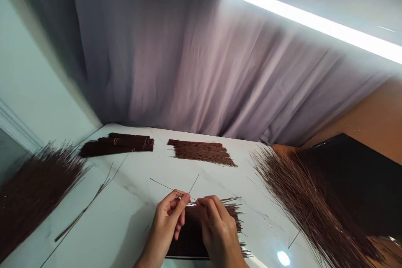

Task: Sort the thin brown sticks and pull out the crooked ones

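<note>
My left hand (169, 217) pinches thin dark brown sticks between thumb and fingers. One thin stick (161, 184) juts out to the upper left, and another stick (194, 182) points up and to the right, crossing it near my fingertips. Close beside it, my right hand (220, 224) is closed in a pinch at the right end of the sticks. Under both hands lies a flat dark brown mat of sticks (188, 240), its uneven ends showing past my right hand. My hands hide much of the mat.
Large stick bundles lie at the left (37, 192) and right (298, 192). At the back are tied dark rolls (125, 143) and a flat row of sticks (201, 151). Loose sticks (88, 205) lie left on the white table (125, 201). A dark panel (354, 184) stands right.
</note>
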`<state>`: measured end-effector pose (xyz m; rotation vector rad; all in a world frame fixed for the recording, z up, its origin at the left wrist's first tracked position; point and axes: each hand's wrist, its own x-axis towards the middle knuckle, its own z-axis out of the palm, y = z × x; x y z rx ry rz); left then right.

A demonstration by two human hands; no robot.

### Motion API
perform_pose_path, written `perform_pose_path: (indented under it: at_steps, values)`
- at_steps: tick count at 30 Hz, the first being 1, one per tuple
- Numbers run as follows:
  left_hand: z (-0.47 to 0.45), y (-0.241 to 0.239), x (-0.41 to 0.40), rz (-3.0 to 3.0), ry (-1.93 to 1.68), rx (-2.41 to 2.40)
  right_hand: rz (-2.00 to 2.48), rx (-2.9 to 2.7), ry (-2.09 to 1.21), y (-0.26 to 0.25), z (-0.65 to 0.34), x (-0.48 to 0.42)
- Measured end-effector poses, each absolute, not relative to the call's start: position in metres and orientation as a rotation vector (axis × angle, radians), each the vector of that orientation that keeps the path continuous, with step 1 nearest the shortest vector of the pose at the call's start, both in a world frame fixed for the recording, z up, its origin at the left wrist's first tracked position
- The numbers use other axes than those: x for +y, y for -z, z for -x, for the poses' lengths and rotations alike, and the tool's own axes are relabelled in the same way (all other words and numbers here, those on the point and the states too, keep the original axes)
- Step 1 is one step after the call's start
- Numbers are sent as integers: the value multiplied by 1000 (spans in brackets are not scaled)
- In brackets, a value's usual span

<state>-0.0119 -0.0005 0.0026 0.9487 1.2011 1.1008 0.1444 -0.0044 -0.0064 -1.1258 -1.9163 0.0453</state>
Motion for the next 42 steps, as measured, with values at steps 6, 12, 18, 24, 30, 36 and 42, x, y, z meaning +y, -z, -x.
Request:
perform_pose_path:
  at_steps: [6,12,18,24,30,36,42]
  values:
    - [13,-4,-1,-930,-1109,1222,1111,-1948,32,8,-144,-5]
    - [11,-4,-1,-948,-1120,1220,1159,-1950,0,13,-142,-6]
    - [8,0,-2,-911,-1132,1192,1223,-1968,8,18,-142,-6]
    - [8,-1,-3,-889,-1122,1202,1212,-1981,-10,15,-143,-6]
    - [7,-1,-3,-933,-1160,1176,1194,-1964,-66,17,-143,-8]
    - [8,-3,-5,-910,-1133,1222,1183,-1968,-83,20,-143,-8]
    - [9,-7,-6,-939,-1137,1238,1178,-1952,-84,17,-142,-10]
